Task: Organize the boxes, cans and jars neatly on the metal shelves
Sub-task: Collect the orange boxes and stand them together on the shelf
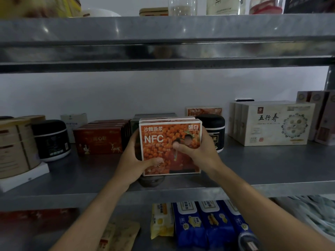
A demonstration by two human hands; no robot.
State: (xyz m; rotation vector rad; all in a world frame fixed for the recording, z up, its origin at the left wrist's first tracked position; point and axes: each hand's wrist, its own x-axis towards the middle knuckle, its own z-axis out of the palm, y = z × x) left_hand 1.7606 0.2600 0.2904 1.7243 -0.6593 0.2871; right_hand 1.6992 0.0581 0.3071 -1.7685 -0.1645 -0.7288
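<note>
My left hand (135,160) clasps the orange box (163,140) by its left edge | right hand (194,147) clasps its right edge | box upright on shelf (253,165), red boxes (97,140) just left

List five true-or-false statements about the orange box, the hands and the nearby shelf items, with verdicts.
1. The left hand and the right hand both hold the orange NFC box. True.
2. The black-lidded jar by the right hand lies on its side. False: it stands upright.
3. Dark red boxes stand left of the orange NFC box. True.
4. The white box with the round emblem stands left of the orange NFC box. False: it stands to the right.
5. Blue packs lie on the lower shelf. True.
</note>
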